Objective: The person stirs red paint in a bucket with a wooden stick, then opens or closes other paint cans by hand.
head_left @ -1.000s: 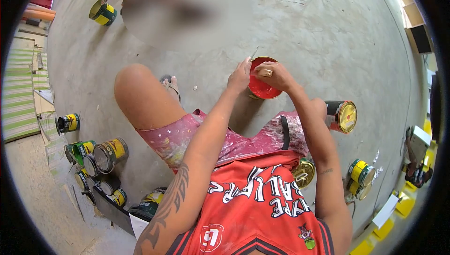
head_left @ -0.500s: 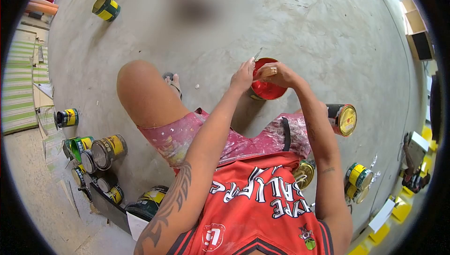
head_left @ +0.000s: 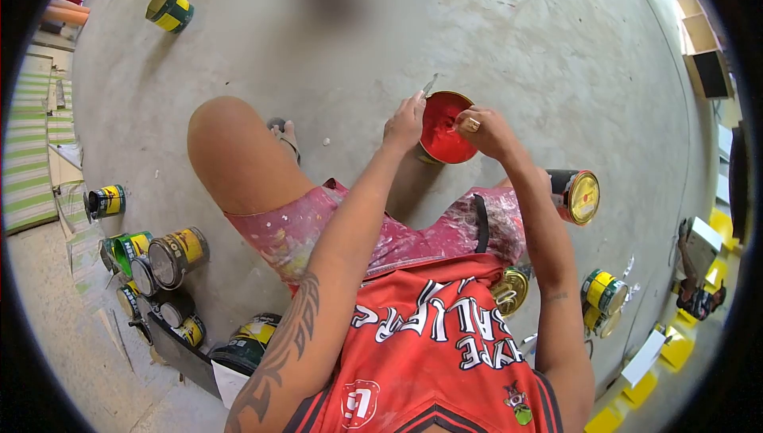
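An open can of red paint [head_left: 445, 140] stands on the floor between my legs. My left hand [head_left: 404, 121] is at the can's left rim, its fingers closed round it, beside a thin whitish strip [head_left: 431, 84] that sticks up past the rim. My right hand [head_left: 486, 131] is over the right side of the can, shut on a wooden stick [head_left: 471, 124]. The stick's lower part reaches toward the red paint; where it ends is hard to make out.
A closed can with a gold lid [head_left: 584, 198] lies by my right knee. Several used cans [head_left: 179, 258] crowd the left side. Other cans [head_left: 604, 293] stand at the lower right, and an open green can [head_left: 169, 11] at the upper left.
My right hand has turned and moved slightly right and down, uncovering more of the red paint. My left hand stays at the rim. The whole view has shifted a little.
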Demonstrator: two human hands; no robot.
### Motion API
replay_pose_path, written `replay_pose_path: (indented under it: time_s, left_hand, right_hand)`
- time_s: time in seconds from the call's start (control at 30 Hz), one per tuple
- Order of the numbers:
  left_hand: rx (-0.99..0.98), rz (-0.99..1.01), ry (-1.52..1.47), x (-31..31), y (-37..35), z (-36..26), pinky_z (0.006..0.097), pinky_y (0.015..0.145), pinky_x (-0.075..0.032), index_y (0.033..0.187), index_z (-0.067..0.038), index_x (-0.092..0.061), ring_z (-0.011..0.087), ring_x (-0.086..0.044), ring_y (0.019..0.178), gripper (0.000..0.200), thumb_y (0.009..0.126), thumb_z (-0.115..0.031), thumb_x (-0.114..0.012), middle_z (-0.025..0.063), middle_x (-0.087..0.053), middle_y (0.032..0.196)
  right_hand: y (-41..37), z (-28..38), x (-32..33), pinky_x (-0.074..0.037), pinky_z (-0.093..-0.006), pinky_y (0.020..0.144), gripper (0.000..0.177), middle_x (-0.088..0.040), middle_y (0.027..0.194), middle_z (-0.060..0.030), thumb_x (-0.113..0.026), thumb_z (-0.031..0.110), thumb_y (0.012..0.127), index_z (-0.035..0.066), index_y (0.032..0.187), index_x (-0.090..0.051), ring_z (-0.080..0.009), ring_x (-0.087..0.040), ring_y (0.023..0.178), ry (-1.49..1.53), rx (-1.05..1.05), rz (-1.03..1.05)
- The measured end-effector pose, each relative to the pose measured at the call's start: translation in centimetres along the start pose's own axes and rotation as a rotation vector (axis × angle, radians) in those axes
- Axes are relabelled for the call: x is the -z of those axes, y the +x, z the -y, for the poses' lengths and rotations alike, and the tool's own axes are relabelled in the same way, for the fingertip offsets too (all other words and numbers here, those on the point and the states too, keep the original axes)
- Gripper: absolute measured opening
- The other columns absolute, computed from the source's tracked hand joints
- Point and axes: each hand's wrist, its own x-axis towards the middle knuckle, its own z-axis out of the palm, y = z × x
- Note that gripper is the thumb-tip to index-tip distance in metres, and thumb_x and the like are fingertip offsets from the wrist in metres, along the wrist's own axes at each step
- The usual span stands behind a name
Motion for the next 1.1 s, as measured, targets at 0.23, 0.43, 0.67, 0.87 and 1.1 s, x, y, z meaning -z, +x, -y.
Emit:
replay_pose_path:
  time_s: [0.23, 0.43, 0.67, 0.87, 1.1]
  left_hand:
    - [0.039, 0.022, 0.013, 0.4, -0.4, -0.7, 0.0462, 0.11, -0.046, 0.15, -0.016, -0.052, 0.0363, -0.057, 0.133, 0.052, 0.112, -0.045, -0.033, 0.0142, -0.059, 0.146]
    - [0.048, 0.023, 0.034, 0.5, -0.2, -0.8, 0.0463, 0.109, -0.046, 0.15, -0.017, -0.052, 0.0355, -0.056, 0.134, 0.053, 0.111, -0.047, -0.032, 0.0135, -0.058, 0.147]
    - [0.039, 0.009, 0.026, 0.8, -0.6, -1.4, 0.0489, 0.108, -0.047, 0.147, -0.014, -0.054, 0.0384, -0.059, 0.129, 0.052, 0.111, -0.045, -0.035, 0.0148, -0.06, 0.144]
    - [0.023, -0.021, 0.014, 0.5, -0.6, -0.8, 0.0487, 0.108, -0.047, 0.147, -0.014, -0.055, 0.0387, -0.059, 0.129, 0.052, 0.111, -0.045, -0.034, 0.0152, -0.06, 0.143]
    - [0.016, -0.036, -0.008, 0.8, -0.8, -1.0, 0.049, 0.108, -0.047, 0.145, -0.013, -0.056, 0.0393, -0.059, 0.129, 0.053, 0.11, -0.046, -0.035, 0.016, -0.06, 0.142]
  right_hand:
    - [-0.7, 4.5, 1.8, -0.055, -0.0419, 0.075, 0.018, -0.076, 0.094, -0.0136, -0.074, 0.021, 0.088, 0.004, 0.095, -0.075, -0.0289, -0.071, 0.081, 0.223, -0.336, 0.232]
    - [-0.8, 0.5, -0.5, -0.054, -0.0294, 0.07, 0.029, -0.074, 0.088, -0.0061, -0.077, 0.026, 0.094, -0.002, 0.102, -0.076, -0.0125, -0.067, 0.08, 0.599, -0.42, -0.306]
    - [-5.0, 1.0, 5.0, -0.056, -0.0278, 0.073, 0.031, -0.074, 0.093, -0.007, -0.076, 0.025, 0.096, -0.002, 0.112, -0.075, -0.0146, -0.07, 0.083, 0.701, -0.417, -0.507]
    - [-8.8, 1.7, 7.5, -0.056, -0.0294, 0.073, 0.029, -0.073, 0.097, -0.0089, -0.075, 0.02, 0.097, -0.004, 0.112, -0.073, -0.0176, -0.072, 0.085, 0.815, -0.456, -0.668]
    - [-11.9, -0.6, 7.7, -0.055, -0.0303, 0.075, 0.027, -0.072, 0.095, -0.0089, -0.07, 0.024, 0.1, -0.001, 0.112, -0.069, -0.019, -0.07, 0.084, 1.138, -0.468, -0.877]
